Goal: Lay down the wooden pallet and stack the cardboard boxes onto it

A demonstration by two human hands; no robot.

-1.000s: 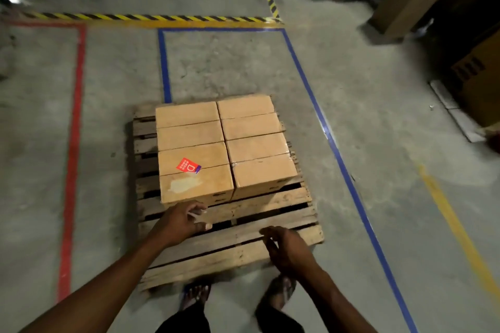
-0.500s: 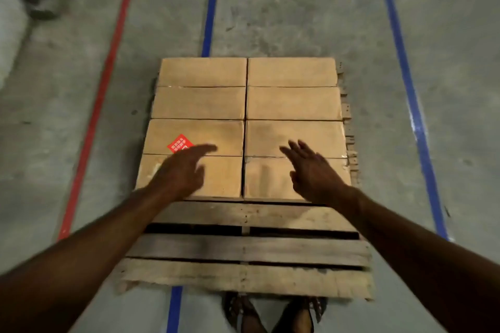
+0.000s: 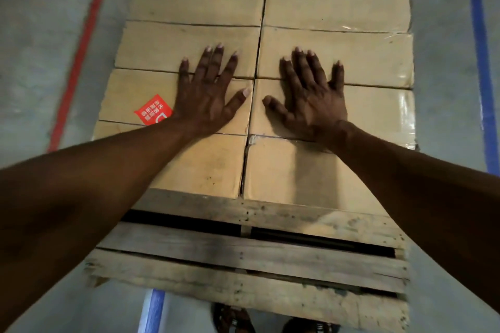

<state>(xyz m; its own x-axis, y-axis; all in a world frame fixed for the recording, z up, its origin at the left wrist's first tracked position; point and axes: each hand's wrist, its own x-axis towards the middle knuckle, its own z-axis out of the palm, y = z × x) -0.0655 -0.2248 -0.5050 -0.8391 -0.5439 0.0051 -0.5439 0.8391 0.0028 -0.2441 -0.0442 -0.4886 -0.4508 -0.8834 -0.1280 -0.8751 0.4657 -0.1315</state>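
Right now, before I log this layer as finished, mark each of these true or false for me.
1. Both hands lie flat, fingers spread, on the box tops. True: the left hand and right hand are both palm down.
2. The cardboard boxes sit two across and four deep. True.
3. The red sticker is on the right column. False: it is on the left column, beside the left wrist.
4. The boxes cover the whole wooden pallet. False: its near slats are bare.
5. The left hand grips a box edge. False: its fingers are straight on top.
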